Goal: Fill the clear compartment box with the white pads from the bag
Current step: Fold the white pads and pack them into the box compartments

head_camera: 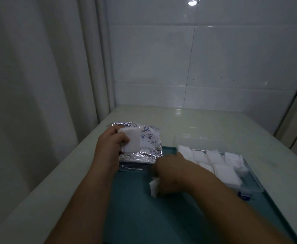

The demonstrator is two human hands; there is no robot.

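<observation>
Clear box on teal mat; right hand beside it grips pad.

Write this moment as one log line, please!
left hand: holds white square pads over silver foil bag | right hand: grips crumpled white pad over teal tray | clear plastic compartment box: holds white pads
</observation>
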